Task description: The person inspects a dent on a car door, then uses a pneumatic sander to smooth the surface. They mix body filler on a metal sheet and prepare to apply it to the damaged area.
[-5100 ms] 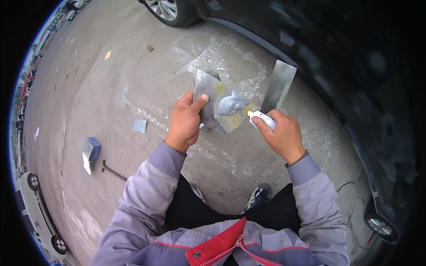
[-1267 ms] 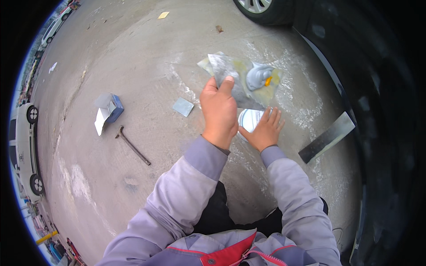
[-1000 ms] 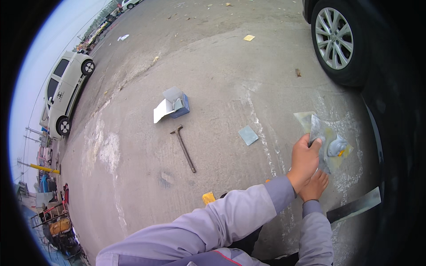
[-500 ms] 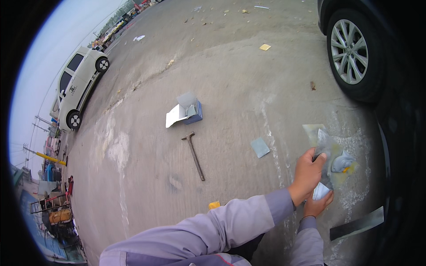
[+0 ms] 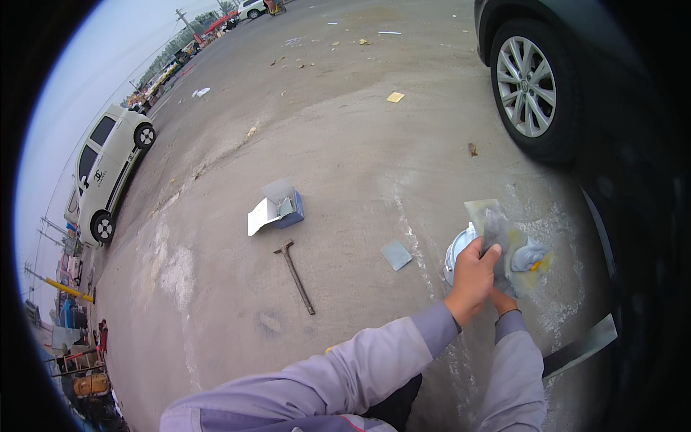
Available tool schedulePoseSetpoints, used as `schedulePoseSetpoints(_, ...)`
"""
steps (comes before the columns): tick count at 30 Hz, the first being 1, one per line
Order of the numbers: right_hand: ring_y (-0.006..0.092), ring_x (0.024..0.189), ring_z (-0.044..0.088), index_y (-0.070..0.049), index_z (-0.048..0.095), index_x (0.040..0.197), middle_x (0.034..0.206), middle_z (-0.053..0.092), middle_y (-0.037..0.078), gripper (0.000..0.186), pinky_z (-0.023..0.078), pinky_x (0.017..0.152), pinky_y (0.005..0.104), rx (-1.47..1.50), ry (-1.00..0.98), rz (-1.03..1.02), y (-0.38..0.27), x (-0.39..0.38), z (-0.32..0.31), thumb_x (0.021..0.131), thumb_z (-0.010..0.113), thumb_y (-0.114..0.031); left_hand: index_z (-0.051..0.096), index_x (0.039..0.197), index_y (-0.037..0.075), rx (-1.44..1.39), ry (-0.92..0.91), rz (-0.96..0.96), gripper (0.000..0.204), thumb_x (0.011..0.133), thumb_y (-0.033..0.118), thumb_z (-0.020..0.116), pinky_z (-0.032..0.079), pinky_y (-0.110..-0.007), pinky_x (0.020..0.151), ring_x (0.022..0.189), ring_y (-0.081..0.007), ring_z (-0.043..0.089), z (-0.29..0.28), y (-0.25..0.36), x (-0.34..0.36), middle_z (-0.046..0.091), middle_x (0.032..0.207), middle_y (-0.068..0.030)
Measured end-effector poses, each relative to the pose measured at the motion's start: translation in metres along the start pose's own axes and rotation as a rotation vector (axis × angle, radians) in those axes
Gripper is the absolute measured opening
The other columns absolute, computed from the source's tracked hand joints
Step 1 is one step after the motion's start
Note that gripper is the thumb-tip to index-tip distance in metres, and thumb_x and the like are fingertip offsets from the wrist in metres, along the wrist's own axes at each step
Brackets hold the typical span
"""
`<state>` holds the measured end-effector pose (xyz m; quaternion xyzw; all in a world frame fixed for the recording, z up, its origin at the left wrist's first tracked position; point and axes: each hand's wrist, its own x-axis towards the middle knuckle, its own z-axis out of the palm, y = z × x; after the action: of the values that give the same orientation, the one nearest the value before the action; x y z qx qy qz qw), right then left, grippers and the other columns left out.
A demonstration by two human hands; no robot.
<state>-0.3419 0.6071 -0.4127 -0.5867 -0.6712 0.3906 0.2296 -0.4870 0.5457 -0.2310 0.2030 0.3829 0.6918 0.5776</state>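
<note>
My left hand (image 5: 471, 279) is closed with its thumb pressed on a thin grey flat sheet (image 5: 498, 229), which stands tilted above the knuckles. Just beyond and below it, my right hand (image 5: 502, 301) is mostly covered by the left hand and the sheet; its fingers are hidden. A round, pale blue-white thing like a tin or lid (image 5: 455, 253) shows at the left hand's left side. Right of the sheet, a yellowish translucent board (image 5: 481, 207) lies on the ground, bearing a blob of grey paste (image 5: 528, 253) with a small orange-yellow dab (image 5: 535, 266).
A blue box with raised flaps (image 5: 290, 210), a hammer (image 5: 296, 277) and a grey-blue square sheet (image 5: 396, 255) lie on the concrete. A dark flat strip (image 5: 584, 347) lies lower right. The dark car's wheel (image 5: 529, 86) stands upper right; a white car (image 5: 114, 167) is far left.
The view has shifted, moving ground objects leftward. Both hands have come closer together, the right now mostly hidden. The pale round thing now shows left of my left hand.
</note>
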Motion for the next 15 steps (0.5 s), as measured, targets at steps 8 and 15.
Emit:
schedulePoseSetpoints(8, 0.0288, 0.128, 0.062, 0.007, 0.054, 0.144, 0.136, 0.066, 0.019, 0.06, 0.047, 0.112, 0.0412, 1.34, -0.305, -0.017, -0.045, -0.104, -0.192, 0.111, 0.047, -0.042, 0.064, 0.131, -0.003, 0.237, -0.622, -0.363, 0.029, 0.105, 0.011, 0.063, 0.052, -0.028, 0.094, 0.104, -0.0088, 0.064, 0.03, -0.018, -0.024, 0.072, 0.118, -0.0025)
schedulePoseSetpoints(15, 0.026, 0.112, 0.071, 0.006, 0.064, 0.125, 0.12, 0.073, 0.014, 0.027, 0.057, 0.098, 0.0417, 1.19, -0.013, -0.021, -0.082, -0.181, -0.236, 0.106, 0.054, -0.009, 0.067, 0.13, -0.003, 0.258, -0.911, -0.526, 0.03, 0.101, 0.008, 0.064, 0.051, -0.029, 0.098, 0.107, -0.0103, 0.064, 0.064, -0.015, -0.064, 0.072, 0.118, -0.0033)
